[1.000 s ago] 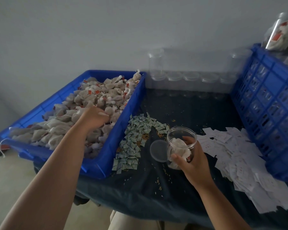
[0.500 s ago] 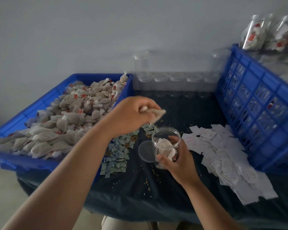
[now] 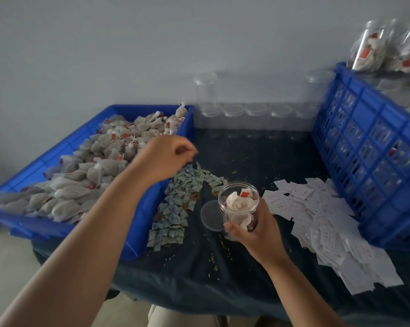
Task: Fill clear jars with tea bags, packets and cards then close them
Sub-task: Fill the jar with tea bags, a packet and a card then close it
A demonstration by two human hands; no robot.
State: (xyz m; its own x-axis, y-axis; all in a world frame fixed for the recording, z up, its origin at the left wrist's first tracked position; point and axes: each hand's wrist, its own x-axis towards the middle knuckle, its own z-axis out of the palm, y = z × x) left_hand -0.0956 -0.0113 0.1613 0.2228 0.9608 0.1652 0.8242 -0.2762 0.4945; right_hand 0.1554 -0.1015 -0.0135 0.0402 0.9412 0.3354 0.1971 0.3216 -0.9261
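My right hand (image 3: 258, 232) grips a clear open jar (image 3: 238, 197) from its near side and holds it a little tilted over the dark table. Several tea bags (image 3: 239, 202) with a red tag fill it. The jar's clear lid (image 3: 208, 215) lies flat on the table just left of it. My left hand (image 3: 166, 156) hovers over the right rim of the blue tray (image 3: 133, 234), its fingers loosely curled and holding nothing. The tray is heaped with tea bags (image 3: 100, 166). Green packets (image 3: 180, 204) lie between tray and jar. White cards (image 3: 322, 223) are spread to the right.
A row of empty clear jars with lids (image 3: 256, 112) stands against the back wall. A tall blue slatted crate (image 3: 369, 156) leans at the right, with filled jars (image 3: 388, 43) above it. Loose grains dot the dark table cloth (image 3: 199, 267).
My left hand took a tea bag from the tray and brought it over the jar. That bag now lies in the jar, and the hand has drawn back left, empty.
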